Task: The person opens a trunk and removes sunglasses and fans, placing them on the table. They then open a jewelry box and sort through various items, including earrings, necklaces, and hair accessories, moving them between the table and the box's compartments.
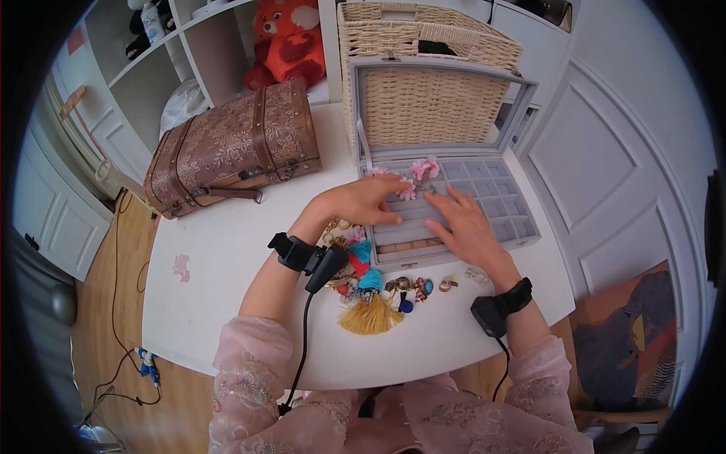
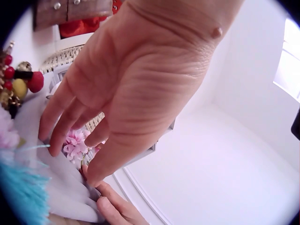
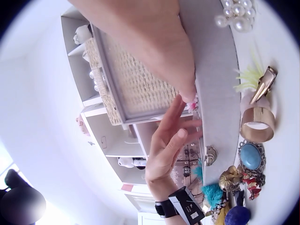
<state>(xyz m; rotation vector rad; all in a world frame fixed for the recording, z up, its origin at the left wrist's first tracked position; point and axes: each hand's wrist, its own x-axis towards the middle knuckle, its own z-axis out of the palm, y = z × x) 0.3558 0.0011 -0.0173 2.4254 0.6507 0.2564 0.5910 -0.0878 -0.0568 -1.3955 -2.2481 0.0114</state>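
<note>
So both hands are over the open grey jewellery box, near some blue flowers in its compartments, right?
Nearly. The flowers are pink, not blue; the head view shows it, and the left wrist view confirms it. The rest holds: the left hand and right hand are both over the open grey jewellery box.

on the far left of the white table [image 1: 227, 303] you have a brown embossed trunk [image 1: 234, 147] with leather straps. behind it, on the white shelving [image 1: 151, 68], sits a red plush toy [image 1: 286, 41]. a woven wicker basket [image 1: 423, 45] stands at the far edge. near you lies a heap of trinkets: a yellow tassel [image 1: 370, 316], a blue-stoned brooch [image 3: 250, 156], a wooden ring [image 3: 257, 124] and pearl beads [image 3: 234, 14].
</note>
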